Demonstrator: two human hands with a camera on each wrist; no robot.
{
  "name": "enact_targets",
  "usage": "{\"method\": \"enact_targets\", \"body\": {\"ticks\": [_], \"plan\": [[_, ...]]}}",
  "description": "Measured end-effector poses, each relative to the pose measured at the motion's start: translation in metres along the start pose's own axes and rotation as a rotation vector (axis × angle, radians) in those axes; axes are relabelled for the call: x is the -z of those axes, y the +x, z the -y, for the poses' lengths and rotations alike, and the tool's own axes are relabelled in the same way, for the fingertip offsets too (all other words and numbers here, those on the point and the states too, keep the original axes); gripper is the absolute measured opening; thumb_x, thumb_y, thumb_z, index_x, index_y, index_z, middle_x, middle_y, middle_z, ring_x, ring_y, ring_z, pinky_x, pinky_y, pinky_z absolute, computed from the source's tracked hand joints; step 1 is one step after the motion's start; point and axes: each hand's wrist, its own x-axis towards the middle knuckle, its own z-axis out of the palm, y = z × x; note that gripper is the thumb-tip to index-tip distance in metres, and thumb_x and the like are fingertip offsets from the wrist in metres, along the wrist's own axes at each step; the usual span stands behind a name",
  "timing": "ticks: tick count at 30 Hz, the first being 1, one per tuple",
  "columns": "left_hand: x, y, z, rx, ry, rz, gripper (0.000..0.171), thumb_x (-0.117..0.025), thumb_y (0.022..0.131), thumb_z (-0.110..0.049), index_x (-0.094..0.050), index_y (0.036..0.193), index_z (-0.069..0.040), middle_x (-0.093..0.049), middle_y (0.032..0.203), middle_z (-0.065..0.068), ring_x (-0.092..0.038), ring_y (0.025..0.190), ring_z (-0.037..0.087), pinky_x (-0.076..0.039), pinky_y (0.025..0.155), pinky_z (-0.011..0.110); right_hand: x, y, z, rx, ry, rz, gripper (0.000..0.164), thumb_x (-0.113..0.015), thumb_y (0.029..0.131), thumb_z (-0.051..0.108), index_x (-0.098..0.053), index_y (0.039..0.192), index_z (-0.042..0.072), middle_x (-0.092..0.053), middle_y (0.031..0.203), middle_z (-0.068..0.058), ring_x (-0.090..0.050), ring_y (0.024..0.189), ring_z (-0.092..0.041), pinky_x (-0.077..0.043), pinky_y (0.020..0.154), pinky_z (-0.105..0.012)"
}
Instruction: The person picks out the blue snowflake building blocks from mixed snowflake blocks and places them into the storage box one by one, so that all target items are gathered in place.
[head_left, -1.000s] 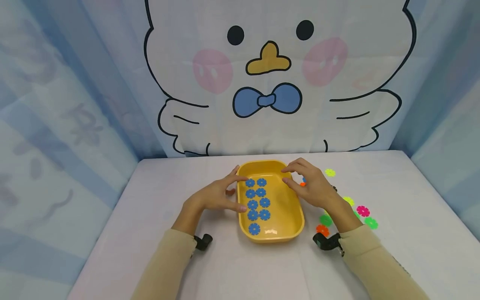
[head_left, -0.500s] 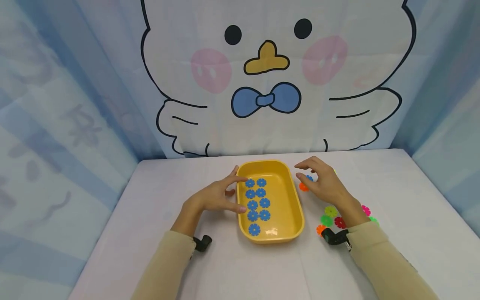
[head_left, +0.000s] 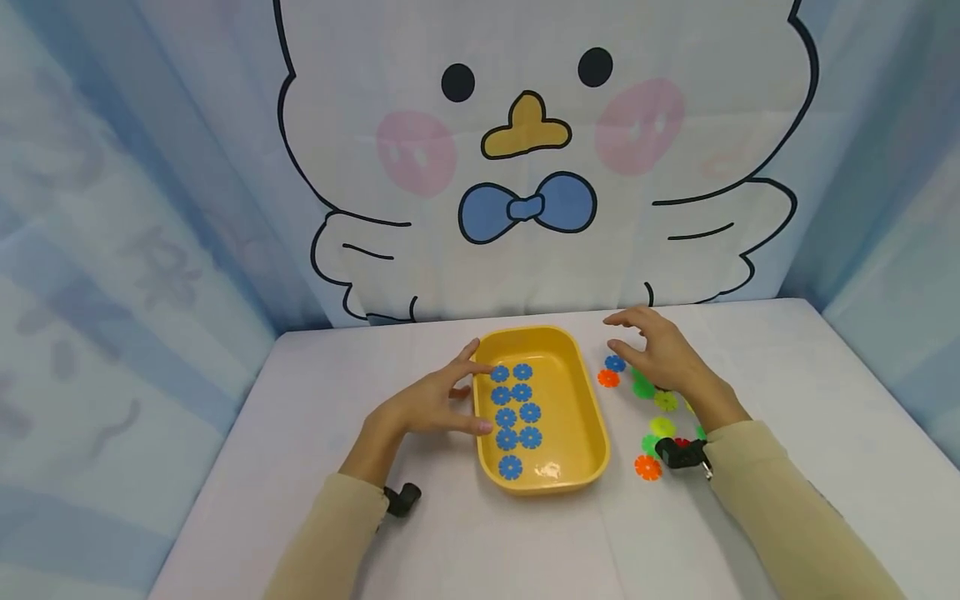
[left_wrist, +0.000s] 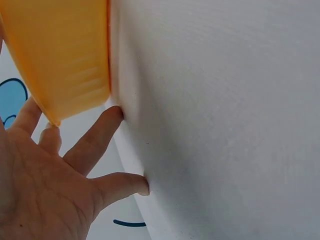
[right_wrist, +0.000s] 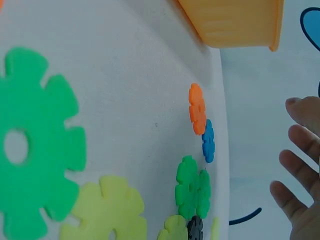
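Observation:
Inside the yellow tray (head_left: 566, 400), several blue flower-shaped plastic discs (head_left: 530, 412) lie flat in two columns on the left side. My left hand (head_left: 431, 402) rests at the tray's left rim, with thumb and index finger reaching over it. In the left wrist view, its other fingers (left_wrist: 92, 142) are spread outside the tray, near the table. Over the table right of the tray hovers my right hand (head_left: 663, 354), fingers apart and holding nothing. Just below its fingertips lie a blue disc (head_left: 615, 363) and an orange disc (head_left: 608, 378).
More discs lie to the right of the tray, partly under my right forearm: green (head_left: 642, 385), yellow-green (head_left: 665, 402), and orange (head_left: 648, 467). A black disc (right_wrist: 195, 229) shows in the right wrist view. Behind the table hangs a printed curtain (head_left: 525, 275).
My right hand has moved from the tray's right rim out to the right, above the loose blue disc. My left hand stays at the tray's left rim.

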Motion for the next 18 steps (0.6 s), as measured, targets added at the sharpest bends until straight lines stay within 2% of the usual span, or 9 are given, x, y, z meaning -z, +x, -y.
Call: {"method": "enact_targets", "body": {"ticks": [7,14,18], "plan": [[0.000,-0.003,0.001,-0.018,0.004,-0.017,0.088,-0.088,0.077,-0.050,-0.047,0.152,-0.030,0.005,0.171,-0.020,-0.056,0.136,0.035,-0.046,0.113,0.049,0.003,0.007,0.000,-0.096,-0.073,0.164,0.041,-0.067,0.099,0.017,-0.059,0.139,0.010,-0.049,0.148,-0.020,-0.043,0.137,-0.044,-0.033,0.116,-0.067],[0.000,-0.002,0.001,-0.001,0.030,-0.013,0.091,-0.087,0.073,-0.060,-0.048,0.151,-0.033,0.007,0.170,-0.024,-0.056,0.137,0.032,-0.047,0.112,0.049,0.004,0.006,-0.010,-0.121,-0.080,0.267,0.045,-0.068,0.098,0.017,-0.058,0.141,0.007,-0.048,0.147,-0.023,-0.040,0.136,-0.046,-0.032,0.115,-0.069],[-0.001,-0.002,0.002,0.014,0.035,-0.023,0.090,-0.086,0.073,-0.060,-0.047,0.150,-0.034,0.008,0.169,-0.028,-0.056,0.137,0.031,-0.048,0.111,0.049,0.002,0.007,-0.015,-0.127,-0.091,0.321,0.046,-0.070,0.097,0.018,-0.060,0.140,0.006,-0.049,0.146,-0.023,-0.040,0.134,-0.047,-0.032,0.114,-0.070]]}}
